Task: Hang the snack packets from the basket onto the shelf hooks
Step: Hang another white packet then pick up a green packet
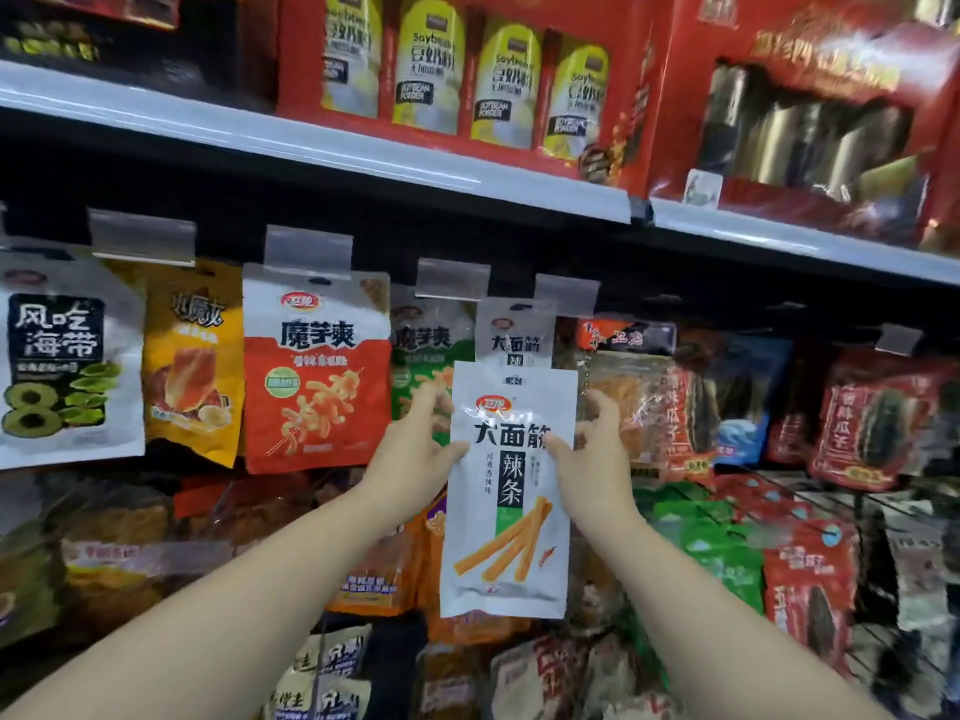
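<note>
At the centre of the frame a flat, glossy white plastic packet [511,491] is held upright, its long axis vertical and its top edge with the hang hole pointing up. Black characters 大面筋 run across its upper half, 辣条 sits on a dark vertical band below, and orange sticks are printed near the bottom. The left hand [415,449] pinches its left edge, thumb on the front, fingers behind; the right hand [597,449] grips the right edge the same way. Its top overlaps a matching hanging packet [514,330] under a clear plastic price tag holder [566,293]. Left of centre hangs a red-and-white packet [317,371] reading 魔芋爽. In the upper middle, a red carton [457,70] shows yellow bags marked "Soybean powder".
</note>
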Motion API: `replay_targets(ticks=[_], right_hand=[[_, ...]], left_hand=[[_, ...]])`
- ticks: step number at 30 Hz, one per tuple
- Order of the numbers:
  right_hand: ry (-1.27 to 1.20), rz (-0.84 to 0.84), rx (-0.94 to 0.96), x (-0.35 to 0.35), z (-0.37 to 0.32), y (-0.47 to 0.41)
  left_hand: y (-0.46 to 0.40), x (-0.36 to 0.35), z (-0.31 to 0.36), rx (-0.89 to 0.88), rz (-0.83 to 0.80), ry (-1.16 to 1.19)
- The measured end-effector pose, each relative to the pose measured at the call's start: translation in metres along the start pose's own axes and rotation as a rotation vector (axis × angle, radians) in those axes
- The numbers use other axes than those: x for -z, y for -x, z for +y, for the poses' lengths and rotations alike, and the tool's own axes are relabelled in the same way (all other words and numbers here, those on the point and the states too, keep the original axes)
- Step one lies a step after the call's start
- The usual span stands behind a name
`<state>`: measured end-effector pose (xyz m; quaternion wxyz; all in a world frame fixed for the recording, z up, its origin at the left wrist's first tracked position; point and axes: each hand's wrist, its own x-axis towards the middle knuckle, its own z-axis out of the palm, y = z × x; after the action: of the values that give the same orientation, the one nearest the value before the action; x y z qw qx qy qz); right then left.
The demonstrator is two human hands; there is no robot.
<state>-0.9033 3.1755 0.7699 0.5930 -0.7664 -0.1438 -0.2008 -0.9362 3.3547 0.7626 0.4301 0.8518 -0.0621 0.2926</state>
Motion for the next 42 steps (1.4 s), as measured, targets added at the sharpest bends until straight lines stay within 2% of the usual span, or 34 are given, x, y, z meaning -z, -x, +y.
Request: replay_targets(ticks=[3, 8, 17, 21, 27, 38, 42], right_hand=[[0.067, -0.059, 0.088, 0.018, 0.012, -0.039], [0.208, -0.151, 0.142, 0.030, 0.024, -0.097], [0.180, -0.130, 0.353, 0.024, 0.028, -0.142], [0.139, -0.150, 0.330, 0.017, 0.028, -0.153], [0.104, -0.151, 0.316, 0.015, 0.027, -0.161], [0.293, -0.166, 0.270, -0.008, 0.041, -0.193], [0.334, -0.130, 0.164, -0.026, 0.050, -0.217]], left_hand=[[-0.032, -0.030, 0.009, -0.082, 0.008, -0.072], [-0.080, -0.058, 0.009, -0.080, 0.043, -0.134], [-0.109, -0.050, 0.019, -0.107, 0.121, -0.140], [-0.115, -0.047, 0.022, -0.084, 0.102, -0.100], [-0.128, -0.046, 0.022, -0.055, 0.084, -0.158], [-0.155, -0.052, -0.003, 0.053, 0.046, -0.254], [-0.168, -0.057, -0.006, 0.136, 0.062, -0.304]])
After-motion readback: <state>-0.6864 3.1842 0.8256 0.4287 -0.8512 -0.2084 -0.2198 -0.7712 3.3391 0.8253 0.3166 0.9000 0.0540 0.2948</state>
